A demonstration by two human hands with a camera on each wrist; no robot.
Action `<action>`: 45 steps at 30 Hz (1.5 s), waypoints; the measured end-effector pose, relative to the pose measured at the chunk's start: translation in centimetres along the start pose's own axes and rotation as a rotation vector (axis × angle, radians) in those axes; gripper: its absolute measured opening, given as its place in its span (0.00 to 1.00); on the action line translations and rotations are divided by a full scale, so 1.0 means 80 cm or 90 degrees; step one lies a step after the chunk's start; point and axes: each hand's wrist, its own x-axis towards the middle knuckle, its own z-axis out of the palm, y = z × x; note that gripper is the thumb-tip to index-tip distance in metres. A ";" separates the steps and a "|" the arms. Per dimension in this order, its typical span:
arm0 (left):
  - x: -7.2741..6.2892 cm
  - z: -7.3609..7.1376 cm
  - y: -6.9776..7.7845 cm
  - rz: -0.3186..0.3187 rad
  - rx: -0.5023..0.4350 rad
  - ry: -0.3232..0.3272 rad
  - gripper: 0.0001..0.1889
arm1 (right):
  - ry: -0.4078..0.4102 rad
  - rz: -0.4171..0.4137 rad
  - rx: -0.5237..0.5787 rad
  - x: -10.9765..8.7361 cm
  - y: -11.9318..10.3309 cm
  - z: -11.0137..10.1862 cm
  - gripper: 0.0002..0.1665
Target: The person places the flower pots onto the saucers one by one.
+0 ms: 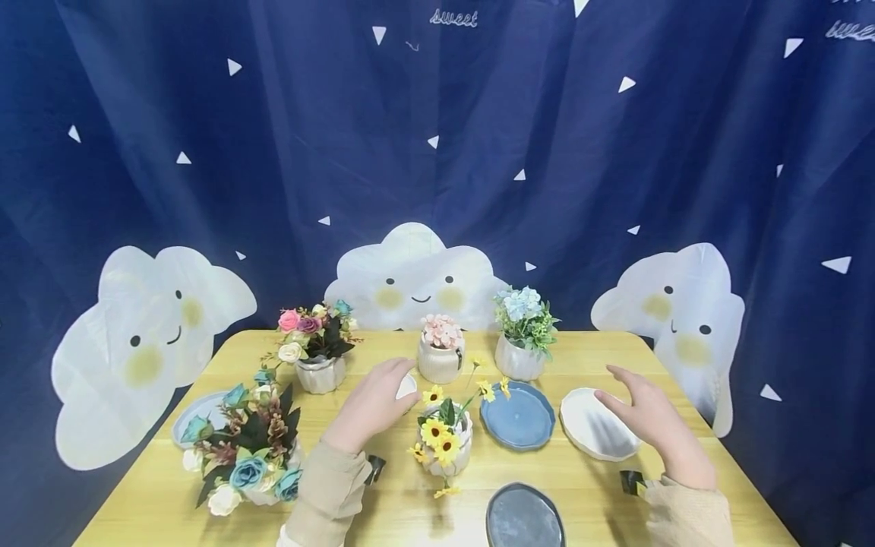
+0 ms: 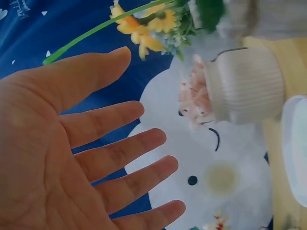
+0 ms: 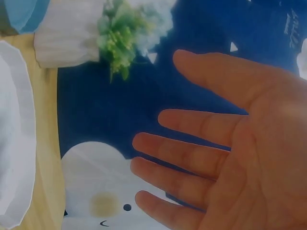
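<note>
My left hand (image 1: 374,404) hovers over the table with straight, spread fingers and holds nothing. It partly hides a small white dish (image 1: 407,386), and just to its right stands a white pot of yellow flowers (image 1: 444,441). On the other side, my right hand (image 1: 655,422) hangs above the right end of a white scalloped plate (image 1: 589,427), its fingers extended and nothing in them. A blue plate (image 1: 517,415) lies between the yellow flowers and the white plate. In the left wrist view, a ribbed white vase (image 2: 249,86) with pink blossoms lies beyond the fingertips.
At the back stand a pot of blue flowers (image 1: 522,357) and a pot of mixed roses (image 1: 321,372). Teal and white roses (image 1: 247,471) fill the left front, before a pale plate (image 1: 194,416). A dark grey plate (image 1: 525,520) lies at the near edge.
</note>
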 end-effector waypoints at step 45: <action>0.156 -0.037 0.178 0.167 -0.007 -0.109 0.29 | -0.030 0.087 0.008 -0.009 0.086 0.001 0.35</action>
